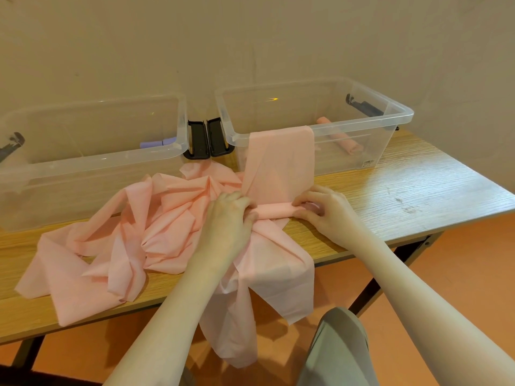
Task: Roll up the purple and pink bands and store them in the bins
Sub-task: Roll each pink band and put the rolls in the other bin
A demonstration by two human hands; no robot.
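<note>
A: That pink band [278, 162] looks thin, floppy, probably slippery; its far end drapes over the right bin [390, 112].

B: Yep, both hands pinch the roll [274, 211] ends on the desk [404, 185]: left hand [228, 215], right hand [326, 207]. Grip the ends.

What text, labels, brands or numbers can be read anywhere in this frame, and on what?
No text is readable.
Sticker low on the front wall of the right bin: it bears print, too small and blurred to read.
Left bin, pink bands, latches, table and wall: no markings visible.
</note>
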